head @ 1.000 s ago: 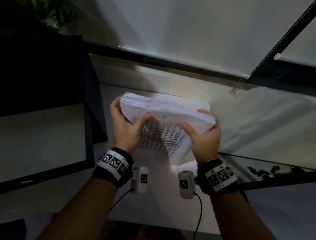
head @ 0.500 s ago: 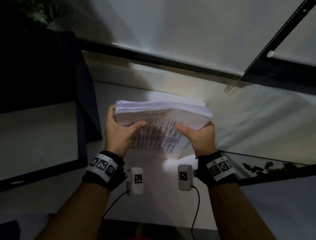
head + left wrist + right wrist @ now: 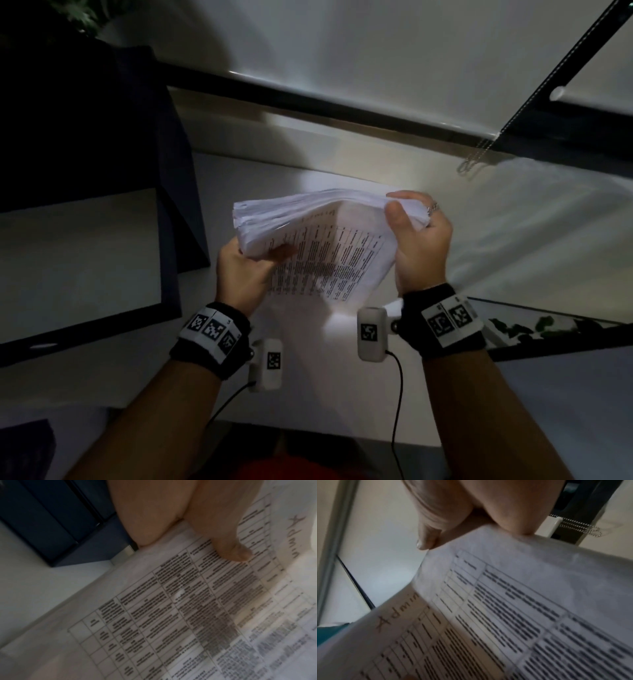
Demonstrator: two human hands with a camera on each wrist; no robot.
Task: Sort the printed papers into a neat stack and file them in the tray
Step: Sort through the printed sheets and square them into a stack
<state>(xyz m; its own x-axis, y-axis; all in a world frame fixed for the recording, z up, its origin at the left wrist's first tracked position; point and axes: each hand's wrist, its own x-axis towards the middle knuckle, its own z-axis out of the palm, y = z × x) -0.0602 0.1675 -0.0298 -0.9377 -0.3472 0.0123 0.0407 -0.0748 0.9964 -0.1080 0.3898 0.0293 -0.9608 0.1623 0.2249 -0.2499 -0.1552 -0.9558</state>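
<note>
A thick stack of printed papers [image 3: 318, 219] stands on edge over the white desk, tilted, its front sheet covered with table text and a handwritten "Admin". My left hand [image 3: 246, 270] grips the stack's lower left corner, thumb on the front sheet. My right hand [image 3: 414, 236] grips the upper right corner, thumb in front and fingers behind. In the left wrist view my thumb [image 3: 228, 545] presses on the printed papers [image 3: 188, 608]. In the right wrist view my fingers [image 3: 428, 534] hold the top edge of the printed papers [image 3: 522, 615]. No tray is recognisable.
A dark blue box-like unit [image 3: 85, 144] stands at the left, with a dark-framed pale panel [image 3: 75, 267] before it. A window blind with a bead chain [image 3: 476, 161] hangs behind the white desk [image 3: 513, 246]. A dark strip with leaf reflections [image 3: 548, 329] lies at the right.
The stack has tilted: my right hand rose to the upper right corner and my left hand dropped toward the lower left. Both hands keep hold of it.
</note>
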